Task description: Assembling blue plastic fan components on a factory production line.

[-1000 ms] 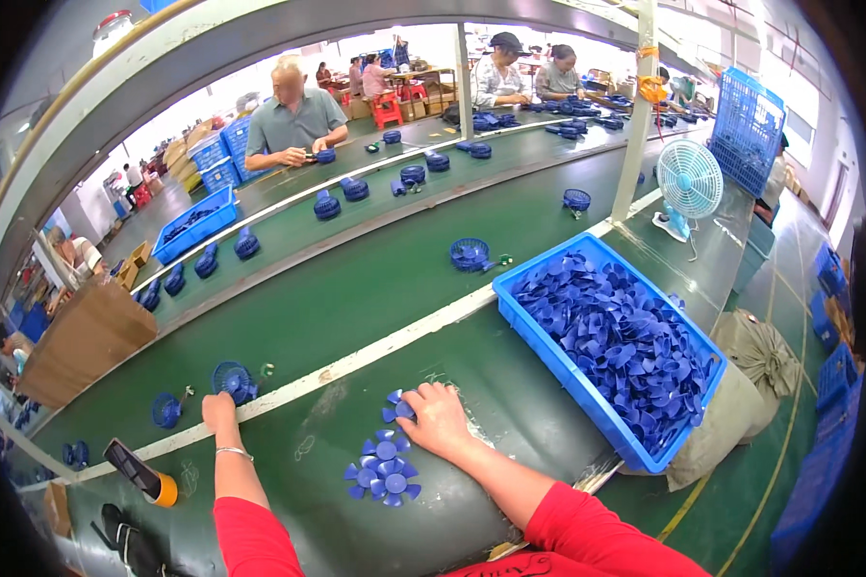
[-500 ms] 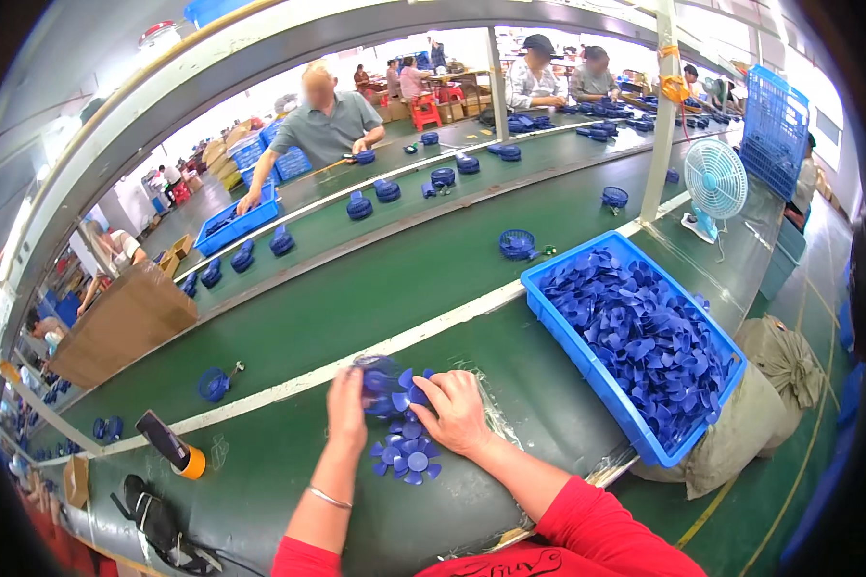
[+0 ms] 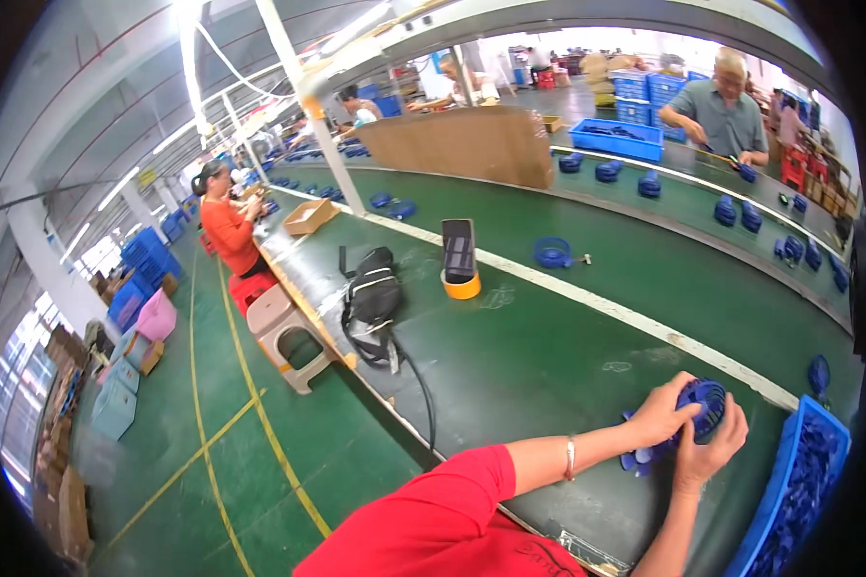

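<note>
A round blue fan cage (image 3: 706, 402) is held over the work surface between both hands. My left hand (image 3: 666, 413) wraps its near left side with bent fingers, and a silver bangle circles that wrist. Against the cage's lower right side, my right hand (image 3: 712, 450) is closed on it. Whether a blade sits inside the cage is not clear. Loose blue fan blades (image 3: 637, 460) lie on the surface under my left forearm, partly covered by it. Right of my right hand stands a blue crate (image 3: 777, 481) filled with more blades.
Beyond a white rail, a green belt carries another fan cage (image 3: 552, 253). To the left, a phone (image 3: 459, 245) leans in an orange tape roll (image 3: 462, 287), near a black bag (image 3: 375, 290). A stool (image 3: 287, 332) stands by the bench. Other people work farther along.
The view has swung left. My right hand, earlier pinching a fan blade beside the cage, now grips the cage together with my left hand.
</note>
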Tool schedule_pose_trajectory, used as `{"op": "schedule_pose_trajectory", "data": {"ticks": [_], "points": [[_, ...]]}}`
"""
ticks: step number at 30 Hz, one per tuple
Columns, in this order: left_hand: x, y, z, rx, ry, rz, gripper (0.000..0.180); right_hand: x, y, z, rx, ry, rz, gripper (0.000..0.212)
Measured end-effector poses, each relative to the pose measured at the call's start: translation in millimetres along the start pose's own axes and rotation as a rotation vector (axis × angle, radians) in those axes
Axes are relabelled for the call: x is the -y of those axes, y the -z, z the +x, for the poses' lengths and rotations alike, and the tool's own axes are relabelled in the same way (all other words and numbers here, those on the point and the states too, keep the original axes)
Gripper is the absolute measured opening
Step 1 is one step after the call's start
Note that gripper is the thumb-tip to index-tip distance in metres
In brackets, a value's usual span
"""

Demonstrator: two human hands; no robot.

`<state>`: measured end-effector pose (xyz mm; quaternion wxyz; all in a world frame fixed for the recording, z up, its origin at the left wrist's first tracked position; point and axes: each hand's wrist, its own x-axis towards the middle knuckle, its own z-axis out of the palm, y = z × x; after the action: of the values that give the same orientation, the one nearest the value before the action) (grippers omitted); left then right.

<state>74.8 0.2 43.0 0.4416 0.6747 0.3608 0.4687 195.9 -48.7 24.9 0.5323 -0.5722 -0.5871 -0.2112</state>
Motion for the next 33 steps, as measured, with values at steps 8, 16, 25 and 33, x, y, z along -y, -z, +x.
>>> {"op": "schedule_pose_trajectory", "data": {"ticks": [8,16,25,33], "points": [[7,3,2,0.050,0.023,-0.021,0.037,-25,-8,4,0.449,-0.532,0.592,0.047],[8,-2,1,-0.030,-0.019,-0.029,0.035,-24,-8,-7,0.424,-0.474,0.432,0.046],[35,2,40,0.051,0.092,-0.238,0.061,-76,-19,-10,0.269,-1.036,0.742,0.042],[127,119,88,-0.657,0.320,-0.091,0.024,-51,-23,-10,0.541,-0.774,0.621,0.031]]}}
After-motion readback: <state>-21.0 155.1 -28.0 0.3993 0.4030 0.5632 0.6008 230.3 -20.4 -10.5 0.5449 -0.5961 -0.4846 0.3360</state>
